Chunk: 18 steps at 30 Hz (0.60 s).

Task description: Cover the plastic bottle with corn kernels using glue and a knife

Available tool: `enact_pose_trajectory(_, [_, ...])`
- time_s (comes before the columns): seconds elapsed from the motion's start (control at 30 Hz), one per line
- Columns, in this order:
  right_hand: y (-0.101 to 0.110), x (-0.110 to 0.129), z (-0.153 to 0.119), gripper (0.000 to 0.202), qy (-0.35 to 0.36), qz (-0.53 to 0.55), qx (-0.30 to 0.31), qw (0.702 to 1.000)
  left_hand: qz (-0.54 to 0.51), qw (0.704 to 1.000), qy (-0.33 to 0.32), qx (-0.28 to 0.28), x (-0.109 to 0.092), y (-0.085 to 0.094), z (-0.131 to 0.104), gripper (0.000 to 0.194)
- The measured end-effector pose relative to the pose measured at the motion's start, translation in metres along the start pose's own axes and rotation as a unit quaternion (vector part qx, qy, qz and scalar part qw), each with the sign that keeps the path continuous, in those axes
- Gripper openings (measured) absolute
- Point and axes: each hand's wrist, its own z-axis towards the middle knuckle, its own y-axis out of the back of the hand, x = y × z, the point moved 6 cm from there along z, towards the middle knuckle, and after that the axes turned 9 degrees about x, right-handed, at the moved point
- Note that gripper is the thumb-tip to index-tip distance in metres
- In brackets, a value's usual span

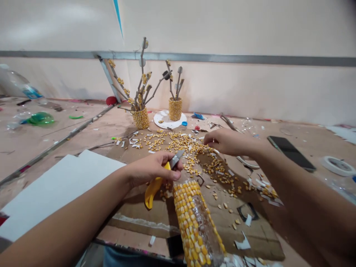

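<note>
My left hand is closed round yellow-handled scissors, whose metal blades stick out past the fingers. Just below it, a clear bottle leans toward the bottom edge, partly covered in rows of corn kernels, with one bare strip. My right hand is over the scattered corn kernels on the cardboard, its fingers bent together; what they hold, if anything, is too small to make out.
Behind stand two corn-covered pots with twigs, the smaller on a white disc. White sheets lie left; a phone and tape roll lie right. A green bottle is far left.
</note>
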Motion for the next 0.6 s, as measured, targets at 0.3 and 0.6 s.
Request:
enact_pose_trajectory(0.3, [-0.017,0.017,0.014,0.025,0.005,-0.051,0.014,0.999,-0.043,0.997,-0.017,-0.069,-0.002,0.012,0.002,0.038])
enact_pose_trajectory(0.6, [-0.022,0.026,0.016,0.023,-0.013,-0.1,0.005,0.995,-0.067,0.995,-0.029,-0.061,0.004,0.015,0.004,0.037])
